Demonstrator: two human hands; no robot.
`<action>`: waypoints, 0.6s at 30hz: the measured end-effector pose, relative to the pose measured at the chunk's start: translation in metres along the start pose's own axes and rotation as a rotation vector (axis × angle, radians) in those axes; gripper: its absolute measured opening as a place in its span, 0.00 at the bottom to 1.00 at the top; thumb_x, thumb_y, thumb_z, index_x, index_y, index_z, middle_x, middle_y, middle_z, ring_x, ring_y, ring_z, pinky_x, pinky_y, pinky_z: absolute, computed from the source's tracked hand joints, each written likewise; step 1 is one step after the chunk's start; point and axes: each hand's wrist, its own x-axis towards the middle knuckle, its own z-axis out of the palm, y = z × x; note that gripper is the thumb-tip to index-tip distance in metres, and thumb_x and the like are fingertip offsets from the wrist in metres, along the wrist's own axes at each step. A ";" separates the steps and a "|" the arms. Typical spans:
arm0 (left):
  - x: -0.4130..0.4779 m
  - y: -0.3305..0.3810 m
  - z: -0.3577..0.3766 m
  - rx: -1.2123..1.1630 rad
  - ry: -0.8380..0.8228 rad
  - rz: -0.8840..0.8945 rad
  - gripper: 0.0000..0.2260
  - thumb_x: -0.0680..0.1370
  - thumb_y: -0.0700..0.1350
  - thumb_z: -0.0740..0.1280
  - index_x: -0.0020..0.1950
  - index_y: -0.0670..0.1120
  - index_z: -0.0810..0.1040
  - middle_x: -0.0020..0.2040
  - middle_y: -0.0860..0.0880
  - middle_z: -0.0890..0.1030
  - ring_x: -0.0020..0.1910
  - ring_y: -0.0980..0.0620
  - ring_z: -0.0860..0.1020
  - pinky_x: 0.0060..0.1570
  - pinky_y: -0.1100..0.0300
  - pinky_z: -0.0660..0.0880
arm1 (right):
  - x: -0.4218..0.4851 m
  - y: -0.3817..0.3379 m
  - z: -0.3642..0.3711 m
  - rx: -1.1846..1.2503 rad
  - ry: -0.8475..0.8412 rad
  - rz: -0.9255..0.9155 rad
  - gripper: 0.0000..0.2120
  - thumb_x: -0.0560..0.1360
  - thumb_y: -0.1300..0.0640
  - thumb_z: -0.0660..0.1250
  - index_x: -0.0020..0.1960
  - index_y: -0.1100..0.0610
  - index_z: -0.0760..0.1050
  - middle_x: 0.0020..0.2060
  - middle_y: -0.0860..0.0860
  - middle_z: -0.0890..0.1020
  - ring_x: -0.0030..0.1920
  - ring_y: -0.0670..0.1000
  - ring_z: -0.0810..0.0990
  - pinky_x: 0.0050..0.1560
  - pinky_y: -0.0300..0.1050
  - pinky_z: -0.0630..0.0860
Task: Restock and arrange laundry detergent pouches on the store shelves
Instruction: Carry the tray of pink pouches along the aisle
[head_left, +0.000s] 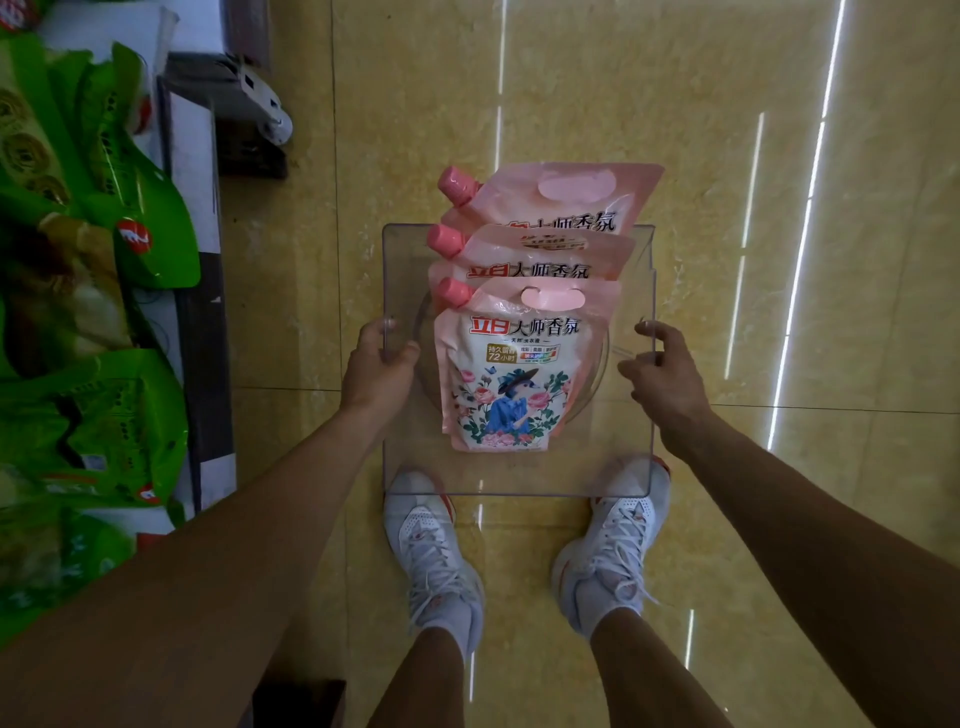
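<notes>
I carry a clear plastic bin (519, 491) above the floor, in the middle of the view. Inside it stand three pink detergent pouches (511, 374) with pink screw caps (453, 292), overlapping one behind the other; the front one shows a flower picture. My left hand (376, 366) grips the bin's left rim, thumb over the edge. My right hand (662, 371) grips the right rim with curled fingers.
Store shelves run along the left edge, filled with green pouches (130, 171). A dark shelf edge (202, 332) juts toward the aisle. Glossy yellow floor tiles (831, 260) stretch ahead and to the right. My two white sneakers (434, 551) stand under the bin.
</notes>
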 end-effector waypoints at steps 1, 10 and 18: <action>-0.001 0.000 0.001 -0.009 0.001 0.008 0.15 0.81 0.48 0.65 0.68 0.55 0.71 0.45 0.51 0.75 0.45 0.52 0.75 0.44 0.59 0.70 | 0.003 0.001 0.000 0.033 -0.009 0.010 0.20 0.77 0.65 0.64 0.66 0.53 0.70 0.43 0.55 0.73 0.44 0.54 0.73 0.47 0.59 0.78; -0.004 0.012 0.005 -0.023 0.019 -0.032 0.16 0.81 0.49 0.66 0.68 0.51 0.70 0.47 0.52 0.74 0.43 0.56 0.73 0.51 0.56 0.72 | 0.001 -0.003 0.005 0.109 -0.032 0.034 0.23 0.67 0.53 0.69 0.61 0.44 0.70 0.60 0.59 0.75 0.59 0.59 0.77 0.61 0.63 0.76; -0.011 0.016 0.000 -0.070 0.030 -0.056 0.13 0.80 0.50 0.68 0.64 0.53 0.74 0.58 0.49 0.76 0.56 0.46 0.76 0.61 0.48 0.75 | 0.008 -0.003 -0.003 0.129 0.025 0.032 0.20 0.73 0.60 0.70 0.64 0.51 0.76 0.64 0.58 0.72 0.52 0.55 0.78 0.58 0.62 0.79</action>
